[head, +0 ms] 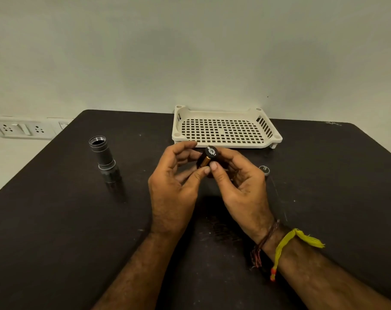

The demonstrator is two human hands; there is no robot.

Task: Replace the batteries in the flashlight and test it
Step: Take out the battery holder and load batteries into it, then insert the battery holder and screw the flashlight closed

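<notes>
Right now you are pinching the battery holder (207, 160) between both thumbs, your right hand (239, 186) curling around it and your left hand (174, 186) steadying, its long axis tilting up-away, well apart from the flashlight body (104, 158) standing to your left.

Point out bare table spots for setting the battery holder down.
Free: the table left of the forearms, below the flashlight body; also the right side beyond the tail cap. Crowded: between both hands and the white tray.

Cream perforated tray (225, 143) on dark table (55, 231); white wall sockets (22, 130) at left.
</notes>
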